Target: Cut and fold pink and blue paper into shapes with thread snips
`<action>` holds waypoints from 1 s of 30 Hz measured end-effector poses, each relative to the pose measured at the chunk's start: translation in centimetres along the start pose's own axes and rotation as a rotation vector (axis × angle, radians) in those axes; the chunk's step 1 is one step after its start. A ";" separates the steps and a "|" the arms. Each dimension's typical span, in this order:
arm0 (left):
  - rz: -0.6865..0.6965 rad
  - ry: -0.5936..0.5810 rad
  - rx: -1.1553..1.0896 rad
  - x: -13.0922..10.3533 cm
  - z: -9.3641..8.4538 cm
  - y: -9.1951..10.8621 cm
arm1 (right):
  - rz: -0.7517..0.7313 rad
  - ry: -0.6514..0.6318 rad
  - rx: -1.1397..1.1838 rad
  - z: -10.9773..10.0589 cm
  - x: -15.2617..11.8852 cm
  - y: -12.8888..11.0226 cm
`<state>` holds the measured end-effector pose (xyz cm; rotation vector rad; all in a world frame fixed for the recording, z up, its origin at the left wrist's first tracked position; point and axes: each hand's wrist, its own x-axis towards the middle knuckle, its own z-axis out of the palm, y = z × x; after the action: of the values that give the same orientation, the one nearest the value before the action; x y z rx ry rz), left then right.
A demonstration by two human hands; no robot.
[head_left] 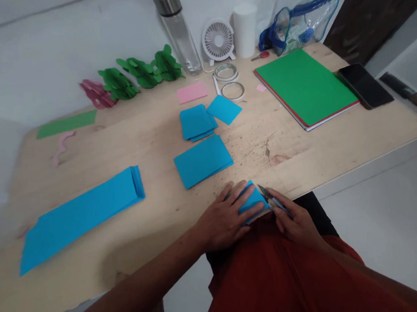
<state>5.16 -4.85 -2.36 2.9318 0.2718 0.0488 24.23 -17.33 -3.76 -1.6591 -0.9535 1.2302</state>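
Note:
At the table's front edge, my left hand (225, 219) lies with spread fingers on a small blue paper piece (250, 197), pressing it to the wood. My right hand (293, 219) is closed around a dark-bladed cutting tool (266, 193), whose tip points up beside the paper's right edge. Just beyond my hands lie blue rectangular sheets (203, 160). Behind them sit a stack of smaller blue pieces (195, 121) and a loose blue square (225, 109). Long folded blue strips (81, 216) lie at the left.
Along the wall stand green paper shapes (167, 65), a glass bottle (181, 37), a white fan (218, 41) and a clear pouch (302, 22). Tape rolls (232, 91) lie mid-table. A green-covered pad (307, 86) and a phone (365, 85) are at the right.

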 end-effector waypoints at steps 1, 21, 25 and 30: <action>-0.001 0.002 0.002 0.0 0.0 0.0 | -0.003 -0.020 -0.004 0.0 0.1 0.0; -0.184 0.132 0.146 -0.5 1.8 3.6 | 0.115 -0.129 0.111 -0.4 0.1 -0.4; -0.180 0.118 0.150 -0.9 2.0 4.1 | 0.087 -0.146 0.067 -0.2 -0.3 -0.3; -0.177 0.117 0.160 -1.1 2.1 4.2 | 0.019 -0.111 -0.005 0.1 -0.2 -0.5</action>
<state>4.96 -9.51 -3.60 3.0536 0.5784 0.1812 24.01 -17.30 -3.24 -1.6206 -1.0106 1.3448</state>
